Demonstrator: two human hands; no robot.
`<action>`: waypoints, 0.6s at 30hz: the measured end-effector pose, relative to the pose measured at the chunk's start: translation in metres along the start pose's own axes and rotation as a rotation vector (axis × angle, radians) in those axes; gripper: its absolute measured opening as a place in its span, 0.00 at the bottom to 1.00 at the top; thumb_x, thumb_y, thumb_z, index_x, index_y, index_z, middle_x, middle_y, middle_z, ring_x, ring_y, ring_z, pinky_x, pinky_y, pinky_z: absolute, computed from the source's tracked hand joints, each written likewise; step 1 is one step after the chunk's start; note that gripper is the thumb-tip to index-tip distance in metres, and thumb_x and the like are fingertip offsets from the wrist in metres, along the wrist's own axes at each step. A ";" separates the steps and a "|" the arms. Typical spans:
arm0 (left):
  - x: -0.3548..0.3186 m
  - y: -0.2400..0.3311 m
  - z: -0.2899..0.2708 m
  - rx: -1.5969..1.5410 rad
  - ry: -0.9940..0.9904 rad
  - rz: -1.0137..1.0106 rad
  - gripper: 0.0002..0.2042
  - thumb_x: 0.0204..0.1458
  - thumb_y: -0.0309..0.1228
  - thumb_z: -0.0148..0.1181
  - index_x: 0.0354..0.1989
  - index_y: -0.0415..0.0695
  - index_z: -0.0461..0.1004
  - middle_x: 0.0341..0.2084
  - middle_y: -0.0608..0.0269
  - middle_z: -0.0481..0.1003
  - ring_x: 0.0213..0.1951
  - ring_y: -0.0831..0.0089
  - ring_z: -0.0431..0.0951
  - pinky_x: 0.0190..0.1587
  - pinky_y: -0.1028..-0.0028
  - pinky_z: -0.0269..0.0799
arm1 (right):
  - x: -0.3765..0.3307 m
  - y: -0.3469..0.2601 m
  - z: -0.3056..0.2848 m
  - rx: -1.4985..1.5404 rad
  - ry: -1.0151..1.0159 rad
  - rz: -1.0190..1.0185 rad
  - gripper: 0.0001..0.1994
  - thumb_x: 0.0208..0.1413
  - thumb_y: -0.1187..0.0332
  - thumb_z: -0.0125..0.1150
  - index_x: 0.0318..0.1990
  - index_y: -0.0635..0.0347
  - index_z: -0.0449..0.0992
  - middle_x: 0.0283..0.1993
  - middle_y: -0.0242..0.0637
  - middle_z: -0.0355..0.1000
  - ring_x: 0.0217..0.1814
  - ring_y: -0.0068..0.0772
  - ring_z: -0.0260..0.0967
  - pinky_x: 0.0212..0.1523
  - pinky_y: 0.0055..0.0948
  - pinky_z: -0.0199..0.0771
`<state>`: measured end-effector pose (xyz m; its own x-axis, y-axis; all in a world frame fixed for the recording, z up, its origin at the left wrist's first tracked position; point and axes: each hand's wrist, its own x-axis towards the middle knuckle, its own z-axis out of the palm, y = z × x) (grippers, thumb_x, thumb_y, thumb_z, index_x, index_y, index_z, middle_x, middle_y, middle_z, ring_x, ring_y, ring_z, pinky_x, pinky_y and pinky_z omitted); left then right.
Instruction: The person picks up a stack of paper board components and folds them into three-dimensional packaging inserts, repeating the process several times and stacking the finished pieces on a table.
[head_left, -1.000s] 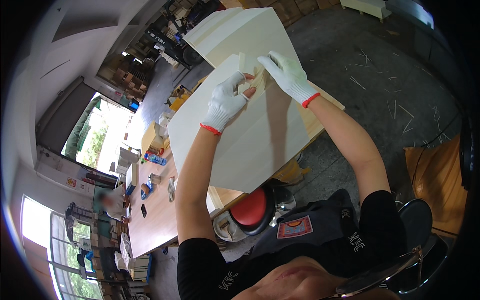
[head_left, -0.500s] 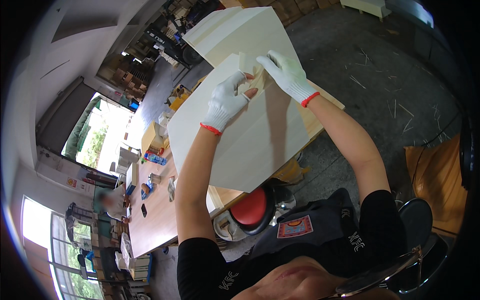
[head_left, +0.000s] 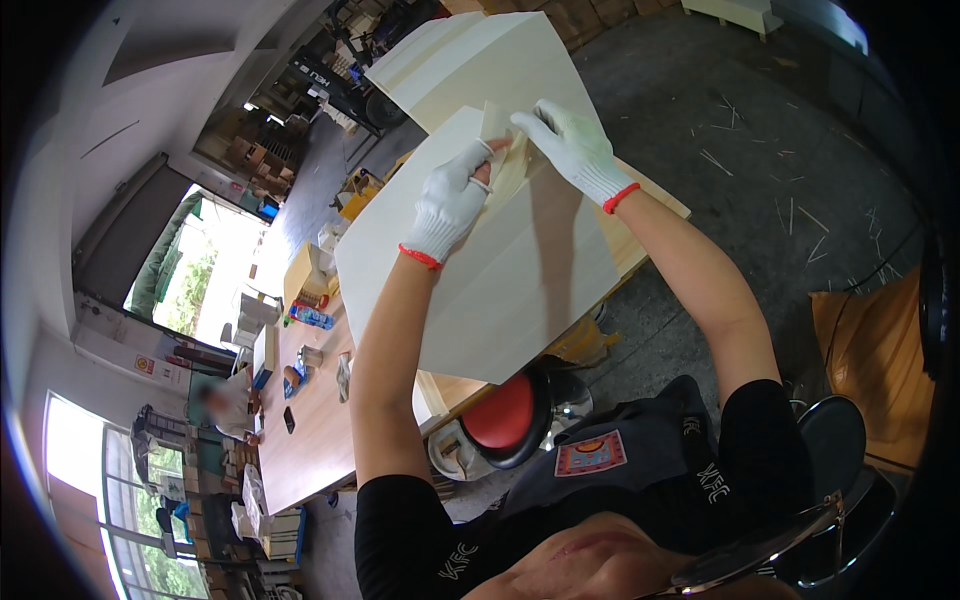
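Note:
My left hand (head_left: 453, 195), in a white knit glove with a red cuff and bare fingertips, is closed with thumb and forefinger on a thin, pale, curved strip (head_left: 513, 172). I cannot tell whether it is veneer or tape. My right hand (head_left: 572, 150), gloved the same way, bends over the strip's other side, its foremost finger reaching to the strip's upper end; its other fingers are mostly hidden. Both hands are above a large pale board (head_left: 470, 290) that lies on the workbench. Another pale panel (head_left: 510, 70) lies beyond it.
At left, a wooden table (head_left: 325, 400) carries a bottle (head_left: 312, 317), a phone (head_left: 289, 420) and boxes. A red stool (head_left: 500, 415) stands near my body. Thin scraps (head_left: 715, 162) litter the floor at right. Another person (head_left: 232, 408) is at the table's far left; a forklift (head_left: 345, 95) stands behind.
My left thumb and forefinger have drawn closer together on the strip, and more of the strip shows between my hands. My right hand has hardly moved.

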<state>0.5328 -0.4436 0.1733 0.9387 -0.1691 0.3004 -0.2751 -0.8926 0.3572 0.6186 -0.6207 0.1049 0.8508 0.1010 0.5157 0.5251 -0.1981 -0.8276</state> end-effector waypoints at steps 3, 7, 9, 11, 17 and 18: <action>0.001 -0.002 -0.001 0.014 -0.030 0.002 0.17 0.59 0.35 0.61 0.56 0.49 0.75 0.45 0.54 0.82 0.43 0.62 0.82 0.48 0.66 0.75 | 0.000 0.002 0.001 0.012 0.002 -0.015 0.25 0.65 0.43 0.51 0.31 0.58 0.68 0.25 0.39 0.67 0.29 0.40 0.64 0.35 0.38 0.65; 0.002 -0.007 0.004 -0.025 -0.003 0.003 0.20 0.54 0.36 0.68 0.55 0.49 0.75 0.46 0.52 0.82 0.43 0.60 0.82 0.47 0.65 0.76 | -0.002 -0.002 0.000 0.015 -0.010 0.009 0.25 0.65 0.43 0.52 0.32 0.58 0.68 0.26 0.40 0.67 0.28 0.40 0.63 0.35 0.38 0.64; 0.002 -0.008 0.004 -0.047 -0.002 0.001 0.20 0.53 0.36 0.70 0.55 0.48 0.75 0.47 0.51 0.81 0.42 0.60 0.82 0.47 0.65 0.76 | -0.002 -0.003 -0.001 0.015 -0.018 0.018 0.25 0.65 0.43 0.51 0.32 0.58 0.68 0.26 0.40 0.67 0.28 0.40 0.63 0.35 0.38 0.64; 0.002 -0.007 0.003 -0.064 -0.008 -0.004 0.20 0.54 0.35 0.69 0.55 0.48 0.75 0.48 0.50 0.81 0.42 0.59 0.83 0.46 0.65 0.76 | -0.001 -0.001 0.000 0.018 -0.018 0.022 0.25 0.65 0.42 0.51 0.32 0.58 0.69 0.26 0.39 0.67 0.29 0.39 0.64 0.35 0.38 0.65; 0.000 -0.010 0.005 -0.129 0.039 0.040 0.15 0.62 0.35 0.57 0.56 0.50 0.75 0.41 0.52 0.82 0.35 0.60 0.82 0.43 0.65 0.76 | -0.001 -0.005 -0.001 0.022 -0.027 0.049 0.25 0.65 0.42 0.51 0.32 0.57 0.70 0.26 0.37 0.68 0.29 0.36 0.65 0.36 0.37 0.65; 0.000 -0.009 0.005 -0.096 0.049 0.047 0.14 0.63 0.35 0.55 0.56 0.50 0.75 0.40 0.52 0.82 0.35 0.60 0.81 0.43 0.65 0.76 | -0.002 -0.006 -0.002 0.022 -0.035 0.064 0.25 0.65 0.42 0.51 0.32 0.57 0.70 0.26 0.37 0.68 0.29 0.36 0.65 0.36 0.37 0.65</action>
<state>0.5367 -0.4375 0.1657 0.9136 -0.1875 0.3609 -0.3398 -0.8396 0.4239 0.6140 -0.6218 0.1096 0.8828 0.1230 0.4534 0.4692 -0.1837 -0.8638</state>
